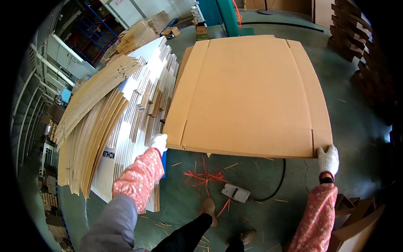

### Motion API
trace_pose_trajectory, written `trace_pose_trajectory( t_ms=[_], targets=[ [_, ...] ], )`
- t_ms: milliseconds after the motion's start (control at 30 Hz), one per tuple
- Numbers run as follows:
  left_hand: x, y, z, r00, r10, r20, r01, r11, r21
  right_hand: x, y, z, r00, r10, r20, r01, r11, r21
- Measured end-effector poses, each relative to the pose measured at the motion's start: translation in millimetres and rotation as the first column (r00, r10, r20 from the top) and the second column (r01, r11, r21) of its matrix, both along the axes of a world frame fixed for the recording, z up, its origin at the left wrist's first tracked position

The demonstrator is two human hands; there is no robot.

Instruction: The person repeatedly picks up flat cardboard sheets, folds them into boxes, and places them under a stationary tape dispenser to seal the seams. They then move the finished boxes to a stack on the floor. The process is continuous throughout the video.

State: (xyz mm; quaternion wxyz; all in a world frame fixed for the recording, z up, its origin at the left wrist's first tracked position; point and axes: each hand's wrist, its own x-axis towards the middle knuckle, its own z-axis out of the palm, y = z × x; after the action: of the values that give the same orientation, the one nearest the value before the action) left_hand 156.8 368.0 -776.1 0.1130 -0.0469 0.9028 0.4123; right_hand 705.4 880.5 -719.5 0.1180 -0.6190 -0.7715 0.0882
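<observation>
A large flat cardboard box blank point(252, 92), creased along its left and right sides, lies level in front of me. More layers of cardboard show under its near edge. My left hand point(158, 143), in a white glove, grips the near left corner. The near right corner is in my right hand point(328, 159), also gloved, with the fingers on top of the edge. Both hands are closed on the board; their thumbs are hard to make out. What carries the board from below is hidden.
On the left stand stacked white boards point(138, 101) with brown cardboard sheets point(90, 134) leaning on them. A foot pedal point(236, 193) with a black cable and tangled red strapping point(205, 178) lie on the floor. A green machine column point(228, 19) rises behind; open cartons point(357, 222) sit lower right.
</observation>
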Motion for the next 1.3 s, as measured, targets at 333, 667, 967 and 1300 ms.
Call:
trace_pose_trajectory(
  t_ms=[333,667,967,1300],
  targets=[
    [94.4,-49.8,143.3,0.928,0.042,0.369,-0.354,0.405,0.843,30.1,-24.0,71.6,0.983,-0.144,-0.114,0.105,0.950,-0.294],
    [191.0,-208.3,527.2,0.912,0.026,-0.408,0.371,0.371,0.851,213.9,-102.7,423.9,0.214,-0.073,-0.974,-0.523,0.834,-0.177],
    [132.4,-198.6,593.3,0.955,0.127,-0.267,0.158,0.547,0.822,149.6,-65.1,513.8,-0.256,0.044,-0.966,-0.653,0.728,0.206],
    [221.2,-206.6,632.1,0.328,-0.932,-0.155,0.533,0.318,-0.784,44.8,-316.0,624.6,0.651,0.713,0.259,-0.752,0.651,0.099]
  ],
)
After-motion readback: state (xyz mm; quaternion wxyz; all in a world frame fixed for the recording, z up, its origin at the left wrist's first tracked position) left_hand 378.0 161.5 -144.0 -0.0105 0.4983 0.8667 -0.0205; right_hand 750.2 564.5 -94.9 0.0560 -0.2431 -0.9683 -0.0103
